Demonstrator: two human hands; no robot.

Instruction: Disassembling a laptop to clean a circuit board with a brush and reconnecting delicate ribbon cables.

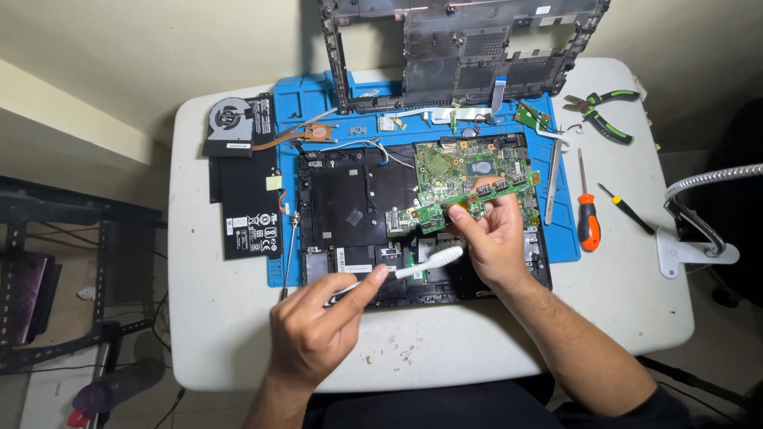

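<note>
My right hand [493,234] grips a green circuit board [465,179] by its near edge and tilts it up over the opened black laptop base [350,206]. My left hand [318,326] holds a white toothbrush [425,262] by its handle. The brush head points right, just under the board's lower edge and next to my right fingers. The laptop base lies on a blue work mat [568,230] on a white table [445,349].
A black battery [246,202] and a fan with copper heat pipe [230,119] lie at the left. Green-handled pliers [604,115], an orange screwdriver [588,218], a small black screwdriver [628,210], tweezers [552,179] and a lamp base [695,250] sit at the right. A laptop shell [461,48] leans at the back.
</note>
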